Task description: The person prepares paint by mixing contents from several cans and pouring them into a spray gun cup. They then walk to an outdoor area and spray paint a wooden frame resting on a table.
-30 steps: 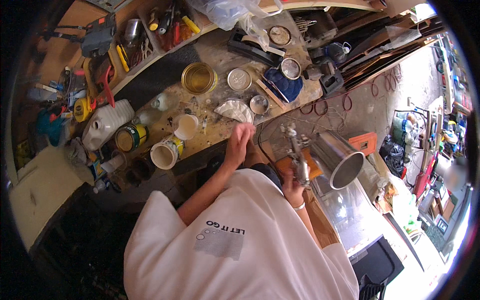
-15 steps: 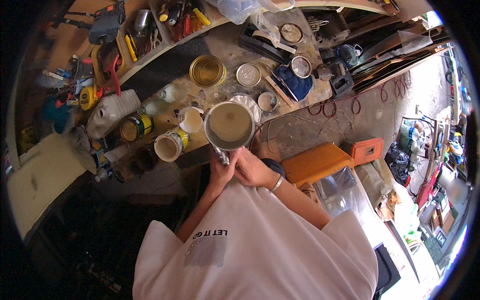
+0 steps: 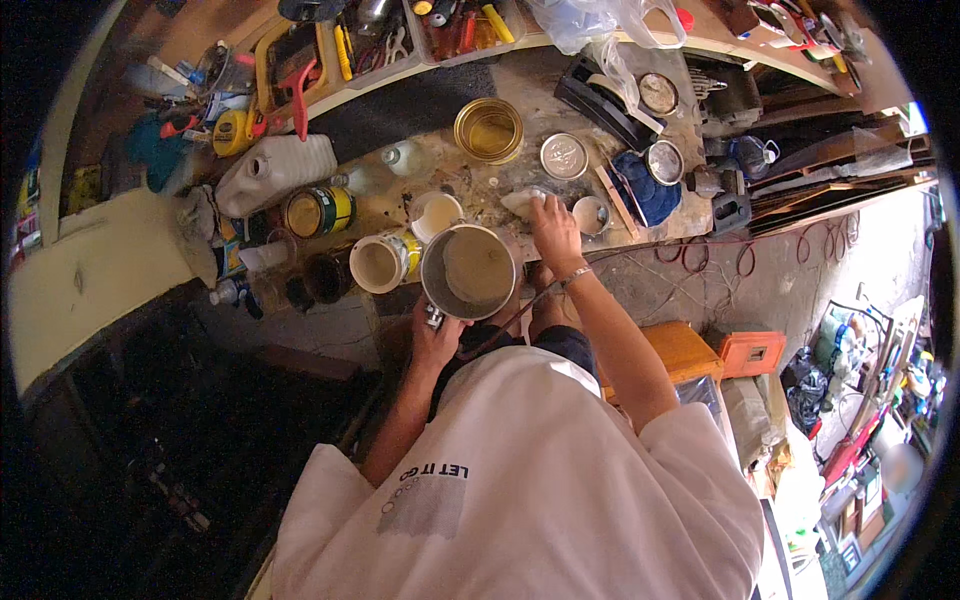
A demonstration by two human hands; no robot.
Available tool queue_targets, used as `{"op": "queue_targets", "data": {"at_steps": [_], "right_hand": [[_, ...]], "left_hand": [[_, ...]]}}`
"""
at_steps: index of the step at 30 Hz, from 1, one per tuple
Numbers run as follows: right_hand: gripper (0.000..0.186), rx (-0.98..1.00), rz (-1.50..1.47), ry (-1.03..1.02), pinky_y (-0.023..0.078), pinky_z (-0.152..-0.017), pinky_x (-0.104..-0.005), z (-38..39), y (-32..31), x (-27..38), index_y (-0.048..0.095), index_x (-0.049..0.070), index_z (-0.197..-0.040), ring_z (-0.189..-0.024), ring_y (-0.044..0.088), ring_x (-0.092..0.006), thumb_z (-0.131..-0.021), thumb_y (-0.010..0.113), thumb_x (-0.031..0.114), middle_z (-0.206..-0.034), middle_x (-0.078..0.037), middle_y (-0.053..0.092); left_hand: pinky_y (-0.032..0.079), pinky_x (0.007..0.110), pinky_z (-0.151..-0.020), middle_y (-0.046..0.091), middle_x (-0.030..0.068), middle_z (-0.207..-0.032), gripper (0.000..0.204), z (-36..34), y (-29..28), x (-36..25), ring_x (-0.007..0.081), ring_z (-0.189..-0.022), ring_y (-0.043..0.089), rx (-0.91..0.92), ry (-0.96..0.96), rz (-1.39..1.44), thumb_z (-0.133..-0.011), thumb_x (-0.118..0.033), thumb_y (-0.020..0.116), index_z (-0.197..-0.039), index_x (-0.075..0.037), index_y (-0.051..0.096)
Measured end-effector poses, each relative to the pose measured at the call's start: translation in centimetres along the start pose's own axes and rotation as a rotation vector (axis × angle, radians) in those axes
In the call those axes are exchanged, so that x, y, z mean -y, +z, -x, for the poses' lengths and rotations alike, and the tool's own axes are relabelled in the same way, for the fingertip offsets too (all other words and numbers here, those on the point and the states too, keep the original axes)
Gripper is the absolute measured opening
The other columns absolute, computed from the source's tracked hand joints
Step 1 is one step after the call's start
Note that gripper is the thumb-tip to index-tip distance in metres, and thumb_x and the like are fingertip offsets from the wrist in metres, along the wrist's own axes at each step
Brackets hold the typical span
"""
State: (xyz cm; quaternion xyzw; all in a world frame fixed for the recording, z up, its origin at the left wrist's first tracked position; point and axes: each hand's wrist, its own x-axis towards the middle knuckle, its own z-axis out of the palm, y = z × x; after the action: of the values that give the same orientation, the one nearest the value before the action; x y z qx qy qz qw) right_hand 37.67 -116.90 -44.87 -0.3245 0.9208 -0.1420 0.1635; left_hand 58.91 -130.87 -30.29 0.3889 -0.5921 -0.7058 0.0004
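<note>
My left hand (image 3: 436, 338) is wrapped round the underside of a spray gun, whose metal fittings show beside my fingers. Its wide, uncovered metal cup (image 3: 468, 272) holds beige paint. A dark hose runs down behind it. Over the bench edge, my right hand (image 3: 556, 232) has its fingers closed on a whitish rag (image 3: 520, 204), partly hidden by the fingertips. Just right of that hand sits a small round tin (image 3: 591, 215) with paint residue. Left of the cup are a white tub (image 3: 437, 214) and a paint-smeared can (image 3: 378, 264) with a yellow label.
On the stained workbench (image 3: 450, 180) stand an empty gold-coloured can (image 3: 488, 130), a silver lid (image 3: 564, 157), a wooden stick (image 3: 617, 195) and a blue cloth (image 3: 650, 188). A plastic jug (image 3: 275, 172) lies at left. Red hose (image 3: 690, 252) coils on the floor at right.
My right hand has left the spray gun and reached forward right to the rag. The left hand alone now holds the gun, its cup slightly lower. The view has shifted.
</note>
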Motion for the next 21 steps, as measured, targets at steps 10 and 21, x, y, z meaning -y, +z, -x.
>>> {"op": "queue_targets", "data": {"at_steps": [10,21], "right_hand": [[0.052,-0.192,-1.965,0.189,0.037,-0.111,-0.0349,5.7,-15.0,-0.6,0.045,0.002,-0.145,-0.126,0.052,-0.0203,-0.095,0.06,0.008,-0.137,-0.008,0.055],[0.057,0.113,-0.273,-0.861,0.051,-0.097,-0.0425,6.1,-38.2,4.0,0.065,0.01,-0.127,-0.112,0.063,-0.0334,-0.071,0.062,-0.003,-0.132,-0.015,0.062]], "left_hand": [[0.053,0.038,-0.087,0.073,0.0147,-0.101,0.045,-0.1,0.6,-5.3,0.0213,-0.094,0.069,-0.038,0.376,-0.416,-0.098,-0.026,0.067,-0.134,-0.001,0.06],[0.053,0.037,-0.092,0.074,0.0194,-0.112,0.049,-0.1,2.7,-11.5,0.0238,-0.103,0.071,0.278,0.285,-0.518,-0.095,-0.028,0.072,-0.135,-0.002,0.062]]}}
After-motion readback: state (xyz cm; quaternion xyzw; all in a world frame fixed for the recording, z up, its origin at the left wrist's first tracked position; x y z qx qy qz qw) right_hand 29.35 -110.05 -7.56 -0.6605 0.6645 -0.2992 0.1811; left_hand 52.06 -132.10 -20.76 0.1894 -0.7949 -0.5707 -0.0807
